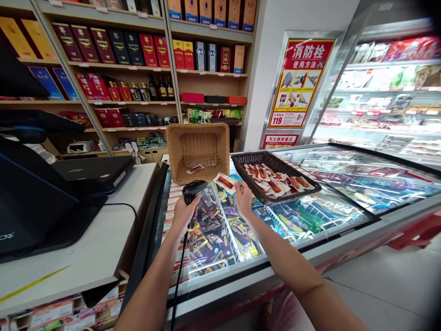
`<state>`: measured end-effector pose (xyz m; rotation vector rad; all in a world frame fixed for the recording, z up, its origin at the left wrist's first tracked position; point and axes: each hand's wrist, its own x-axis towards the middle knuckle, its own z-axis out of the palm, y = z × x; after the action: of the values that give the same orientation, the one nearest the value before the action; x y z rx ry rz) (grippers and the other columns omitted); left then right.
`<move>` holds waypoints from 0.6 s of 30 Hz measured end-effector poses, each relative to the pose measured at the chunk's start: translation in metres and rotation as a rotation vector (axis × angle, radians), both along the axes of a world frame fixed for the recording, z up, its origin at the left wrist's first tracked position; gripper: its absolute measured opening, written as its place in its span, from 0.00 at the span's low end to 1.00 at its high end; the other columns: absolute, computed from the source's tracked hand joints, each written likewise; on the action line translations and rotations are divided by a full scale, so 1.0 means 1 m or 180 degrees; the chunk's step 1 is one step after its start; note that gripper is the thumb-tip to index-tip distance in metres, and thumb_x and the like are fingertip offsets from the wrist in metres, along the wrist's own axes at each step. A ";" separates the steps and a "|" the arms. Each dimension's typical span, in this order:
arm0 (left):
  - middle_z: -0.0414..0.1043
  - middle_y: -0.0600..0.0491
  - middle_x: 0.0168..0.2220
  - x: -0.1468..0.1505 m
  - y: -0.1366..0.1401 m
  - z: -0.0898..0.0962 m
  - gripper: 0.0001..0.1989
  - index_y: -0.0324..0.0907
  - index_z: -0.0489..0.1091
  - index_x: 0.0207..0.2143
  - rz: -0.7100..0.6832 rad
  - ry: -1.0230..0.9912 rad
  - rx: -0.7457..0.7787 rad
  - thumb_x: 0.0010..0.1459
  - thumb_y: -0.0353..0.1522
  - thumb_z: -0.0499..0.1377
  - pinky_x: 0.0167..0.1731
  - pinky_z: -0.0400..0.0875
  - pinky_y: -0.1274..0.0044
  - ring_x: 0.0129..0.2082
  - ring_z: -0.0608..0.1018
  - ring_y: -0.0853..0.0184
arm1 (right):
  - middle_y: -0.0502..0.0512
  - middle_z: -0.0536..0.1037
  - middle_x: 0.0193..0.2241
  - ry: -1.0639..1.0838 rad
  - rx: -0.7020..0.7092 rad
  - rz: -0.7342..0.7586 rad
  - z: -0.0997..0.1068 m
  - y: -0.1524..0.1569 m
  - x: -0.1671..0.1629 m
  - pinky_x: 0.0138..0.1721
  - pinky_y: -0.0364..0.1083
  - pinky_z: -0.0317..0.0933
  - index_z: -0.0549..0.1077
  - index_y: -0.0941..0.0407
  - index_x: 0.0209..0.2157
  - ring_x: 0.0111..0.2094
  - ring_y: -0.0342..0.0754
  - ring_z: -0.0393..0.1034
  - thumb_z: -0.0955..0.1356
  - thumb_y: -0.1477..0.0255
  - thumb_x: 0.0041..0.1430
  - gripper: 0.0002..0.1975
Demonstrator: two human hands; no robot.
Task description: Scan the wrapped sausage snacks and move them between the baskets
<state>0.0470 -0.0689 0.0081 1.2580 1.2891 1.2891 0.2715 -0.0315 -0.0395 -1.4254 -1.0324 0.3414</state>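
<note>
My left hand (pixel 185 212) is wrapped round the handle of a black barcode scanner (pixel 193 187), whose cable hangs down towards me. Pinched by its edge in my right hand (pixel 243 198) is a small clear packet of reddish-brown snack (pixel 225 182). This packet is held just right of the scanner's head, above the freezer's glass top. Behind it a tan wicker basket (pixel 174 154) is tipped with its mouth towards me, and one similar packet (pixel 195 169) lies inside. To the right, a dark brown woven tray (pixel 267 198) holds several more such packets (pixel 275 185).
A glass-topped chest freezer (pixel 344 225) full of packaged goods runs to the right. At left a white counter (pixel 79 257) carries a dark checkout machine (pixel 37 193). Shelves of boxed bottles (pixel 124 69) stand behind, with a lit refrigerated display (pixel 386 101) at the right.
</note>
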 end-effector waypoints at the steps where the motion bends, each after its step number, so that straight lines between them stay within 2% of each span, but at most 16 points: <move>1: 0.66 0.59 0.17 0.001 -0.001 0.000 0.24 0.45 0.64 0.26 -0.0031 0.0093 -0.0003 0.46 0.51 0.71 0.16 0.58 0.77 0.14 0.67 0.71 | 0.55 0.77 0.30 0.0016 0.0017 0.0011 0.001 0.000 0.000 0.37 0.47 0.59 0.72 0.54 0.35 0.35 0.52 0.70 0.60 0.48 0.65 0.24; 6: 0.65 0.59 0.17 0.003 -0.002 0.001 0.24 0.45 0.64 0.26 -0.0128 0.0305 0.0029 0.47 0.51 0.70 0.16 0.59 0.77 0.14 0.67 0.70 | 0.54 0.77 0.30 0.0083 0.0015 0.0087 0.005 -0.004 0.002 0.37 0.47 0.59 0.72 0.54 0.35 0.35 0.52 0.70 0.60 0.49 0.66 0.23; 12: 0.65 0.58 0.16 0.003 -0.001 -0.004 0.23 0.46 0.63 0.26 -0.0216 0.0565 0.0059 0.51 0.51 0.68 0.17 0.58 0.77 0.14 0.67 0.69 | 0.53 0.77 0.30 0.0046 0.0024 0.0104 0.006 -0.005 0.002 0.38 0.46 0.60 0.72 0.54 0.35 0.35 0.51 0.70 0.62 0.54 0.67 0.19; 18: 0.66 0.57 0.17 0.005 -0.006 0.001 0.24 0.46 0.64 0.24 -0.0293 0.0554 0.0038 0.50 0.51 0.69 0.18 0.60 0.76 0.14 0.68 0.68 | 0.55 0.80 0.31 0.0014 0.0013 0.0045 0.005 -0.003 -0.001 0.40 0.47 0.61 0.73 0.54 0.36 0.36 0.53 0.72 0.62 0.57 0.67 0.16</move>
<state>0.0520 -0.0752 0.0094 1.4471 1.3295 1.1441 0.2707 -0.0350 -0.0340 -1.4135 -1.0394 0.3525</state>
